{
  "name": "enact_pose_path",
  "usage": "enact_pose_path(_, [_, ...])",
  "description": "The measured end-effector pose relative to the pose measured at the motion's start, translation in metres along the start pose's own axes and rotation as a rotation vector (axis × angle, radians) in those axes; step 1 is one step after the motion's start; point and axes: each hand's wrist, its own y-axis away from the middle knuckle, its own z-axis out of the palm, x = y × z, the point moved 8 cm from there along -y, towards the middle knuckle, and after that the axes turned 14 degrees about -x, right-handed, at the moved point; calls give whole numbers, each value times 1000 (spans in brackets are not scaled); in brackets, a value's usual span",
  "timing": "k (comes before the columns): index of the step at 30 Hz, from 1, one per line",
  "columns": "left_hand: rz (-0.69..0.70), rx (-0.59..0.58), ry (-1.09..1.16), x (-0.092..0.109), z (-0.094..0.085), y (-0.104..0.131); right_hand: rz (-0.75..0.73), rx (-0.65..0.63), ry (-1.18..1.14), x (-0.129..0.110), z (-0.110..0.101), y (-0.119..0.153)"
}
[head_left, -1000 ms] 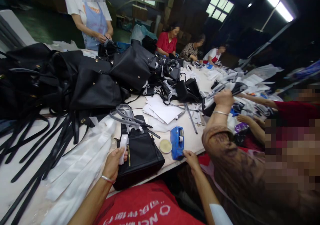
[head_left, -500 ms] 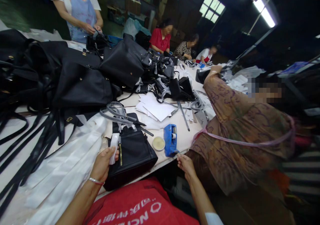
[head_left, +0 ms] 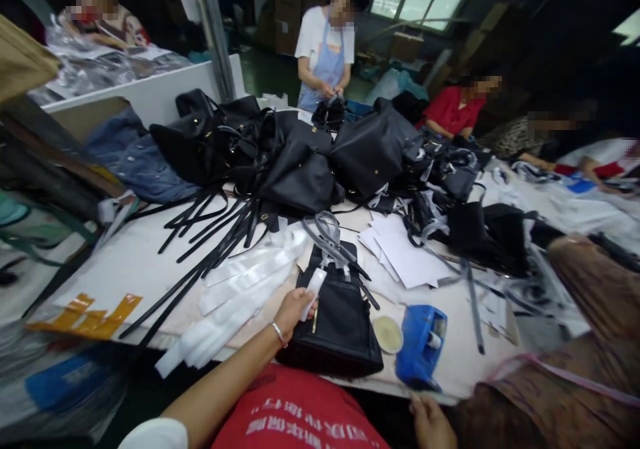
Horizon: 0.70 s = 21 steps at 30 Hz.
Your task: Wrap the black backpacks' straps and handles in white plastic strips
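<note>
A small black backpack lies on the table in front of me, with plastic-wrapped handles at its far end. My left hand is closed on a white strip, held over the bag's left side beside a gold zip. At the table's front edge, my right hand has its fingers pinched together just below a blue tape dispenser. Whatever is between those fingers is too small to make out. A round, pale yellowish disc sits between bag and dispenser.
Several black bags are heaped at the back, their straps trailing left. White strips lie left of the backpack, and white paper sheets behind the dispenser. A co-worker's brown sleeve is close on the right. Other people work beyond.
My view has swung to the left, so things appear further right. My left hand still holds the white strip over the backpack, and my right hand stays near the tape dispenser.
</note>
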Motion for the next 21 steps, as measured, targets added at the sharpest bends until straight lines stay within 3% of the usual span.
enact_pose_path(3, [17, 9, -28, -1, 2, -1, -284, -55, -99, -106, 5, 1])
enact_pose_path(6, [26, 22, -98, 0, 5, -1, -588, -305, -157, -229, 36, 9])
enact_pose_path(9, [47, 2, -152, 3, 7, 1, -776, -477, -121, -302, 72, 15])
enact_pose_path(11, [59, -23, -158, 4, 7, 3, -838, -522, -68, -320, 91, 12])
enact_pose_path(14, [64, -56, -142, 6, 5, 7, -887, -545, 11, -323, 108, 6])
enact_pose_path(17, [53, -103, -134, 5, 5, 7, -924, -510, 123, -323, 109, 1])
enact_pose_path(21, [-4, -152, -127, 2, 6, 3, -868, -468, 207, -326, 106, -10])
